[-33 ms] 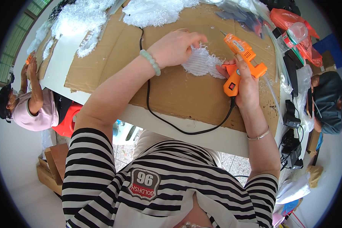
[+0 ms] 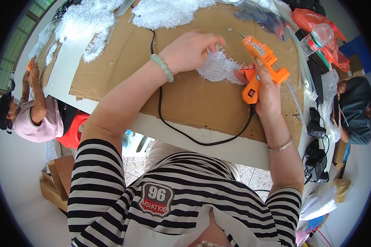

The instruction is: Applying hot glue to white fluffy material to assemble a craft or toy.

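Observation:
My right hand (image 2: 268,88) is wrapped round the handle of an orange hot glue gun (image 2: 257,74). The gun's metal nozzle points up and away, to the left, and a clear glue stick (image 2: 293,96) trails from its rear. A small white ribbed fabric piece with shaggy fringe (image 2: 219,68) lies on the cardboard between my hands, its right end by my right fingertips. My left hand (image 2: 189,51) is at the fabric's upper left edge, fingers curled and the index finger bent over. What its fingertips pinch, if anything, is hidden.
Brown cardboard (image 2: 189,101) covers the white table. The gun's black cord (image 2: 202,143) loops along the near edge and under my left wrist. Shaggy white material (image 2: 167,12) is heaped at the back. Black power adapters (image 2: 316,127) line the right. One co-worker (image 2: 39,113) sits left, another (image 2: 356,111) right.

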`<act>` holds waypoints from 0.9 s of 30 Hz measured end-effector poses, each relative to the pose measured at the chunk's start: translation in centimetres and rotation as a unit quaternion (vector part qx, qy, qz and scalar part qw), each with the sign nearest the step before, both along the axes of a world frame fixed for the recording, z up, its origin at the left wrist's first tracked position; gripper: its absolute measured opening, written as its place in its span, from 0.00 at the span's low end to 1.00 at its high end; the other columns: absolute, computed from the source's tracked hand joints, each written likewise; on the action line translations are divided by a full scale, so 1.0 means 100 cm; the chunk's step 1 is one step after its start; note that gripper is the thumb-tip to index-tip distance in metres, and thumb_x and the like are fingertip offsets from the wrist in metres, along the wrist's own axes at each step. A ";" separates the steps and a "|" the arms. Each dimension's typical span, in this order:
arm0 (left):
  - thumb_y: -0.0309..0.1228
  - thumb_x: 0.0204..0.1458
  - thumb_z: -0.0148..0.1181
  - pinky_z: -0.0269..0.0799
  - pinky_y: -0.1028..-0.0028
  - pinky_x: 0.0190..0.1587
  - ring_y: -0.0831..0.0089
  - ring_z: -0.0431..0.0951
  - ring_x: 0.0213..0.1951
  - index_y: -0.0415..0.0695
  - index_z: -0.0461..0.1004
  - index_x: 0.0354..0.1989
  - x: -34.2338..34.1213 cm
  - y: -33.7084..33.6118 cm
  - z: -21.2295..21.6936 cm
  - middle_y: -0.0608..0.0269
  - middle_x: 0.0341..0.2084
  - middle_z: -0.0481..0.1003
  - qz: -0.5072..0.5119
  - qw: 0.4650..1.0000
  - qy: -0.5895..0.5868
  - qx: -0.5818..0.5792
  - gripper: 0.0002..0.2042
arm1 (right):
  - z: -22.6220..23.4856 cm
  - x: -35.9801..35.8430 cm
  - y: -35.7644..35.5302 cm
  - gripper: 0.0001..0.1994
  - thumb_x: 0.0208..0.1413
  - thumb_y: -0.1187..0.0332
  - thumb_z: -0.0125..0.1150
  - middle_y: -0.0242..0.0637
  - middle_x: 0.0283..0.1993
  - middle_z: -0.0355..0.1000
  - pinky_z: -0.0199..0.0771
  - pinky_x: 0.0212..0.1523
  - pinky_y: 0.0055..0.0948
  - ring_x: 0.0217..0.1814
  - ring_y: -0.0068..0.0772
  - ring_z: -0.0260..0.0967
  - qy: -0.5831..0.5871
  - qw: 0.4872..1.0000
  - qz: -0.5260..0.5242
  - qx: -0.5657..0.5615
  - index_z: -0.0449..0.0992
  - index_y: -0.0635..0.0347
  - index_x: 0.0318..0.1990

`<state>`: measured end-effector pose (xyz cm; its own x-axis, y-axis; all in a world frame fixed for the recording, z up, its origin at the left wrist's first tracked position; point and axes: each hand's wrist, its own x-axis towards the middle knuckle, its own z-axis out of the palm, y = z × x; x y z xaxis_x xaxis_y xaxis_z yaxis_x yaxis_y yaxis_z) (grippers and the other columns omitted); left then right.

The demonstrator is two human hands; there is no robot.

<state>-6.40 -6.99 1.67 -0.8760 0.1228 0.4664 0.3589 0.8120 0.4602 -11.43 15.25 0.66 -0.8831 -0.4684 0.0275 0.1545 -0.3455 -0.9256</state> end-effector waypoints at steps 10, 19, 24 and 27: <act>0.19 0.43 0.50 0.70 0.66 0.39 0.61 0.74 0.32 0.45 0.72 0.40 0.023 -0.002 0.011 0.61 0.25 0.75 -0.008 0.999 0.037 0.012 0.15 | 0.008 -0.001 0.010 0.11 0.60 0.61 0.50 0.36 0.35 0.68 0.69 0.54 0.49 0.41 0.31 0.68 0.024 0.999 0.037 -0.016 0.69 0.61 0.39; 0.19 0.39 0.53 0.67 0.61 0.46 0.61 0.73 0.35 0.43 0.73 0.31 0.035 0.005 -0.009 0.60 0.19 0.74 -0.010 0.980 0.128 -0.150 0.09 | 0.050 0.007 0.029 0.12 0.60 0.61 0.49 0.39 0.35 0.68 0.71 0.51 0.46 0.42 0.33 0.68 0.112 0.994 0.016 0.009 0.68 0.63 0.36; 0.23 0.39 0.57 0.66 0.62 0.47 0.63 0.72 0.36 0.42 0.74 0.25 0.035 0.003 -0.013 0.61 0.20 0.74 -0.025 0.974 0.133 -0.182 0.04 | 0.052 0.010 0.067 0.16 0.56 0.57 0.56 0.38 0.35 0.69 0.70 0.43 0.33 0.40 0.30 0.68 0.230 0.946 0.020 0.229 0.71 0.63 0.37; 0.26 0.39 0.59 0.66 0.63 0.48 0.64 0.71 0.37 0.43 0.74 0.23 0.036 0.005 -0.014 0.63 0.23 0.75 -0.025 0.974 0.123 -0.191 0.02 | 0.047 0.025 0.083 0.18 0.54 0.54 0.59 0.39 0.36 0.70 0.68 0.42 0.30 0.40 0.28 0.67 0.236 0.918 0.028 0.317 0.72 0.63 0.37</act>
